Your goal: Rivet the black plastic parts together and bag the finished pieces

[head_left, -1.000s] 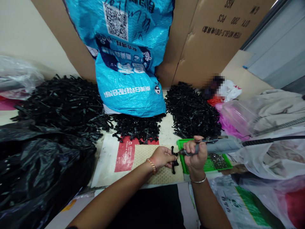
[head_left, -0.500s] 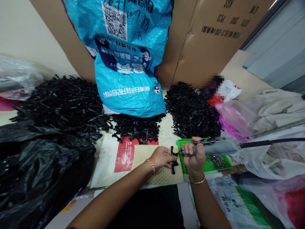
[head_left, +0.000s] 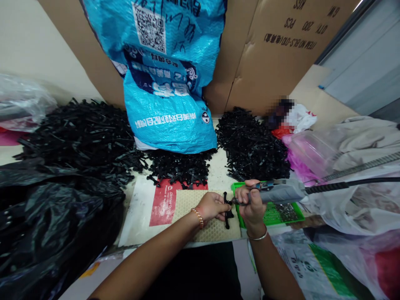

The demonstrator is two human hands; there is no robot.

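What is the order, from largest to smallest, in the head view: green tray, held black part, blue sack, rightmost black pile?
1. Blue sack
2. Rightmost black pile
3. Green tray, partly hidden
4. Held black part

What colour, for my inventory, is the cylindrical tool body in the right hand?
The cylindrical tool body is grey, clearest in the head view.

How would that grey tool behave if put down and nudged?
The grey tool might roll a little, since its body looks rounded, though the lever along its side could stop it. The black cable at its rear would probably tug on it. It is likely stiff, showing no bend in the right hand.
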